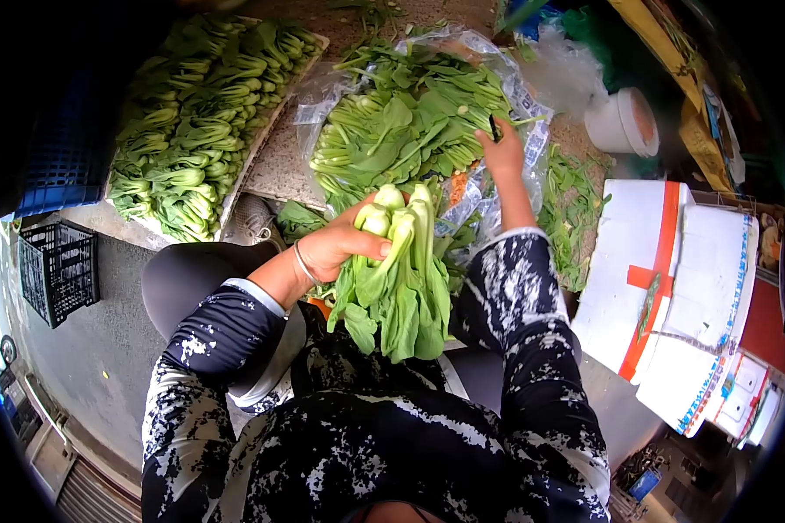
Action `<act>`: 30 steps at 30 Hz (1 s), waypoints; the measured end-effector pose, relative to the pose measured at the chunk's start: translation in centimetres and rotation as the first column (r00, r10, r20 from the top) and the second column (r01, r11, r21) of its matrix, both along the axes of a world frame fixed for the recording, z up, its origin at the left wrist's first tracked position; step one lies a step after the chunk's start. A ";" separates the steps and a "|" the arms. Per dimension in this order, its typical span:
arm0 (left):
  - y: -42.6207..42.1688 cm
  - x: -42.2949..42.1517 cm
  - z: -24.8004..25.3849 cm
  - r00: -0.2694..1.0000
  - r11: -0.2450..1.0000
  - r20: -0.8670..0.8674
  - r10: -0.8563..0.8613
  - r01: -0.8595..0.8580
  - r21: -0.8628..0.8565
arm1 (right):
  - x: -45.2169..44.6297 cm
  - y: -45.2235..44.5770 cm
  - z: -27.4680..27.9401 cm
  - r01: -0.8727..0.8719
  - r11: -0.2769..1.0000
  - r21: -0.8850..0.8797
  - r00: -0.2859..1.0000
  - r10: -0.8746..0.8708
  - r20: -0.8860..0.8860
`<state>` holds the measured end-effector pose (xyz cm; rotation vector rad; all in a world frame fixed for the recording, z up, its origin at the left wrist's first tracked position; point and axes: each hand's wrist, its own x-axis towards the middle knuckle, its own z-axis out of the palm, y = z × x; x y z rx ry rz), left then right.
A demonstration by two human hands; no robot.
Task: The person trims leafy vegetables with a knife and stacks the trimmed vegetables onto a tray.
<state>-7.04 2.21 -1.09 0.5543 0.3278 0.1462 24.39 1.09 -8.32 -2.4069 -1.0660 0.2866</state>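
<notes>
1. We grasp a bunch of leafy greens (401, 292) in our left hand (344, 244), thumb across the pale stalks, bases up and leaves hanging toward our lap, just off the near edge of the plastic sheet (516, 80).
2. Our right hand (504, 161) closes its fingers around a slim dark object (495, 129), perhaps a handle, at the sheet's right edge, beside the heaped greens (401, 131); whether it also grips a stalk, we cannot tell.
3. The step in hand, we judge, is steadying one bunch while the right hand works at the heap.
4. From here, a move of the right hand calls for a firm hold on the dark object and a path clear of our left thumb, with the bunch kept together.
5. To our left, bunches (183, 131) lie in rows on a board (255, 163), reaching its near corner; trimmings (571, 200) lie beyond the sheet's right edge.
</notes>
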 end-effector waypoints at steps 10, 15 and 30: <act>0.8 0.3 2.1 0.994 0.995 -0.105 -0.016 0.027 0.101 | 7.4 3.2 -2.8 -0.128 0.980 -0.155 0.991 0.131 0.010; 0.6 0.6 1.9 0.994 0.989 -0.107 0.011 0.005 0.149 | 7.5 2.3 0.4 0.168 0.976 0.136 0.868 -0.081 -0.489; 0.9 1.5 4.0 0.989 0.566 0.024 -0.147 0.064 0.822 | -9.9 -10.1 14.6 -0.195 0.963 0.184 0.713 0.268 -0.648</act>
